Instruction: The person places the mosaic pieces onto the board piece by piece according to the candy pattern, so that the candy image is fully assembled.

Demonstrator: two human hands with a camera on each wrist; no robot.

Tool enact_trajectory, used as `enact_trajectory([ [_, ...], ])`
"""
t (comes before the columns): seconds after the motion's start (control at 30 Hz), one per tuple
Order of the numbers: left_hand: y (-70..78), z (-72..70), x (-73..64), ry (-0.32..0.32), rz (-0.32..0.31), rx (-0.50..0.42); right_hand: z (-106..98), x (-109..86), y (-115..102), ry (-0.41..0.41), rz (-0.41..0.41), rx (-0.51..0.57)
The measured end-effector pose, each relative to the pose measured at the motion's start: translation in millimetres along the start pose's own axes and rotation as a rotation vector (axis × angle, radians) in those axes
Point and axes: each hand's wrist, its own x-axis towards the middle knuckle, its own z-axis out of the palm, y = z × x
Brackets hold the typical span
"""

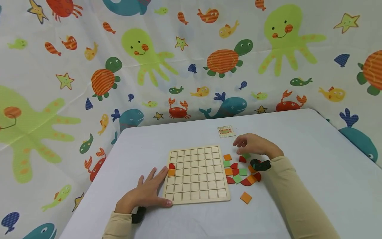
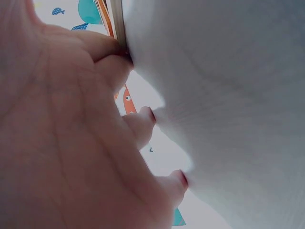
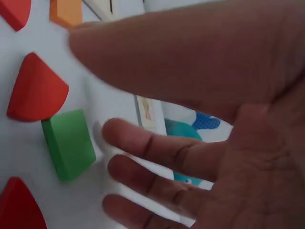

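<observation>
A wooden grid board point(image 1: 195, 179) lies on the white table. On its left column sit a red quarter-circle tile point(image 1: 172, 166) and an orange square tile point(image 1: 171, 172). My left hand point(image 1: 147, 192) rests spread at the board's left side, thumb by the near corner and index finger by the edge. My right hand point(image 1: 257, 145) hovers over the far end of the loose tiles, its fingers slightly bent and holding nothing. Nearest to it in the right wrist view are a green square tile point(image 3: 70, 145) and a red quarter-circle tile point(image 3: 37, 90), apart from the fingers.
Several red, green and orange tiles lie scattered right of the board, some overlapping. One orange square tile point(image 1: 246, 198) lies nearer the front by itself. Behind the board is a small printed pattern card point(image 1: 225, 131). A curtain point(image 1: 191, 49) with sea animals hangs behind the table.
</observation>
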Motion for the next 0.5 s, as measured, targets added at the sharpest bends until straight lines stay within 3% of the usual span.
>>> enact_trajectory([
  [0.23,-2.2,-0.2,0.1,-0.010,0.007,-0.019,1.6,-1.1,2.7,-0.104,0.111,-0.157],
  [0.4,-2.2,-0.9,1.3,-0.015,0.011,-0.022,5.8,3.3,1.8,-0.096,0.147,-0.249],
  [0.5,-2.1,-1.3,1.5,-0.014,0.009,-0.025,8.5,7.9,3.6,-0.072,0.114,-0.244],
])
